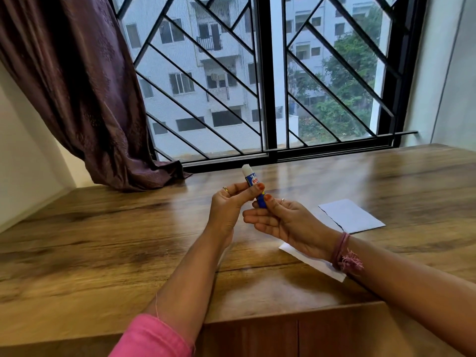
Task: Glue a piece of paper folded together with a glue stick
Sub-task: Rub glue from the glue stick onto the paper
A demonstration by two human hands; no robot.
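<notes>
A blue glue stick with a white top is held upright above the wooden table. My left hand pinches its middle between thumb and fingers. My right hand grips its lower end from the right. A white piece of paper lies flat on the table to the right of my hands, with a fold or tear line along its left side. Its near part runs under my right wrist and is partly hidden.
A window with black diagonal bars runs along the far edge of the table. A purple curtain hangs at the back left and rests on the tabletop. The table's front edge is close to me.
</notes>
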